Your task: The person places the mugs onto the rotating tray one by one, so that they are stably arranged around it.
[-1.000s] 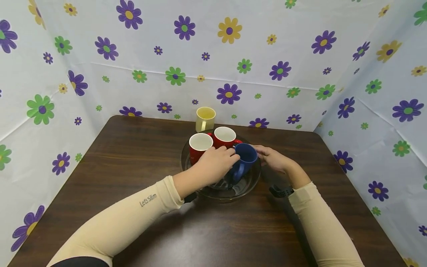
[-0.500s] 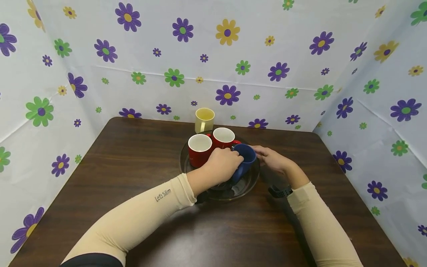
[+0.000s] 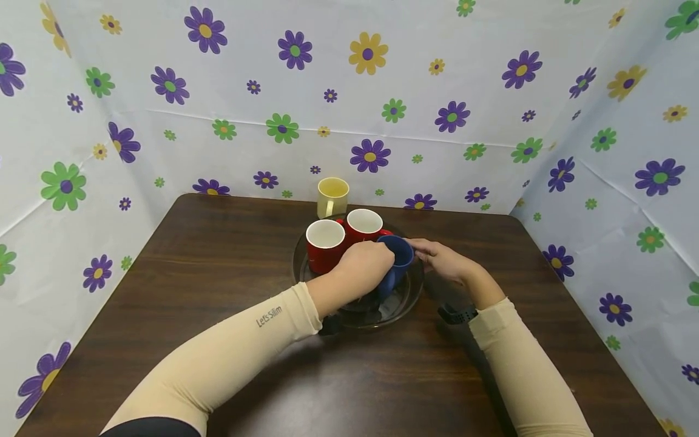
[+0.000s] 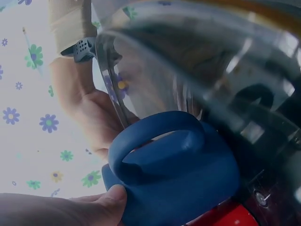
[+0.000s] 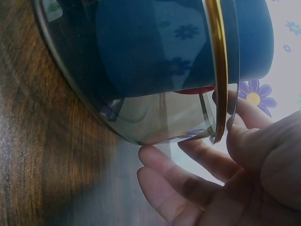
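My left hand (image 3: 364,267) grips a blue mug (image 3: 401,258) at its rim, thumb on the outer wall and the other fingers hidden. In the left wrist view the mug's handle (image 4: 160,123) arches toward the camera. The mug stands inside a clear glass bowl (image 3: 389,317), beside two red mugs with white insides, one at the left (image 3: 326,258) and one at the back (image 3: 364,221). At the bowl's right side, my right hand (image 3: 441,258) pinches the rim between thumb and index finger, its other fingers (image 5: 160,160) spread beneath the bowl's wall.
Behind the bowl, a yellow mug (image 3: 332,197) stands on the dark wooden table (image 3: 235,255). A flowered white sheet (image 3: 240,145) rises at the back and both sides of the table.
My left hand has shifted slightly right and its fingers have gone further over the blue mug's rim, covering more of it. The right hand stays at the bowl's rim.
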`<state>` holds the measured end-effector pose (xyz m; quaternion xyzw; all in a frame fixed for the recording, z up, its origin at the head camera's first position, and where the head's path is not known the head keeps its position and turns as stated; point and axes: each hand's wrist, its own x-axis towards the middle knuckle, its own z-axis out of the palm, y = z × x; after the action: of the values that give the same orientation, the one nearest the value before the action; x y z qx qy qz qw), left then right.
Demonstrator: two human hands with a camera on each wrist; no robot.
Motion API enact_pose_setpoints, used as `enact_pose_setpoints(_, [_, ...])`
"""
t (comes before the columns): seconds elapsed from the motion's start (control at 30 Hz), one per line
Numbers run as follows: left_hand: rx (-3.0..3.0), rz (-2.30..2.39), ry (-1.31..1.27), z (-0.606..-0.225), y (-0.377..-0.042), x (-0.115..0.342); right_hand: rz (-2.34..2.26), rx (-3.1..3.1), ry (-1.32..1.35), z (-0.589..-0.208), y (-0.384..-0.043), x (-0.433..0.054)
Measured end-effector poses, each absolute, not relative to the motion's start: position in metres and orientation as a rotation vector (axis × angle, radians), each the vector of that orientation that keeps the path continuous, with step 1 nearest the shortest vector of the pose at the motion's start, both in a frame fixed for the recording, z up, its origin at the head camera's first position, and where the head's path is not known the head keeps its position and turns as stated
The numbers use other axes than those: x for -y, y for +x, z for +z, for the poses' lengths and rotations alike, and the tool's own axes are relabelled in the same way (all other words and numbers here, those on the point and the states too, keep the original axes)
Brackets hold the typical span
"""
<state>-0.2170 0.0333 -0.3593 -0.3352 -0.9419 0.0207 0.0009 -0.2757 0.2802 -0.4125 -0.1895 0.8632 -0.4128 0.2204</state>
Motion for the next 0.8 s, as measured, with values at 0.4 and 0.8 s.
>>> enact_pose_setpoints(0.4, [2.85,-0.1,-1.067,-0.343,-0.215,-0.005,-1.176,-2.39,-0.522,-0.414,-0.276,-0.277])
enact_pose_setpoints(0.8, [2.978,-0.482,-0.741,-0.312,-0.269,0.088,-1.206,-2.413,-0.493,-0.416,-0.279,-0.277])
